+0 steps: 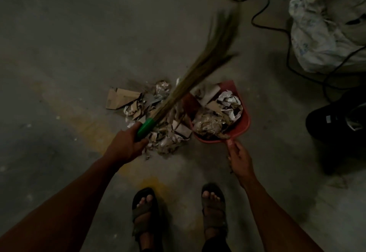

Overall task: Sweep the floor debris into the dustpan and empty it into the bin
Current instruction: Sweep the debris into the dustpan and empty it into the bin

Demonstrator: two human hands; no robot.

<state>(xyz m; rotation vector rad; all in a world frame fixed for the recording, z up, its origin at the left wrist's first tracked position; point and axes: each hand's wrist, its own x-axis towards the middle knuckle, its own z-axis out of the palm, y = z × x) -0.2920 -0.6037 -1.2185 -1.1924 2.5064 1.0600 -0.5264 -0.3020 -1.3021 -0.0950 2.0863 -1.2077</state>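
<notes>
My left hand (126,145) grips the green handle of a grass broom (198,67). Its blurred bristles slant up and to the right, over the debris. A pile of torn cardboard and crumpled paper (158,121) lies on the concrete floor just ahead of that hand. Right of the pile sits a red dustpan (246,121), holding crumpled paper and cardboard scraps. My right hand (238,158) holds the dustpan's handle at its near end.
A large white plastic sack (324,26) stands at the upper right, with a black cable (263,12) snaking across the floor beside it. A dark object (336,121) sits at the right edge. My sandalled feet (178,212) are just behind the pile.
</notes>
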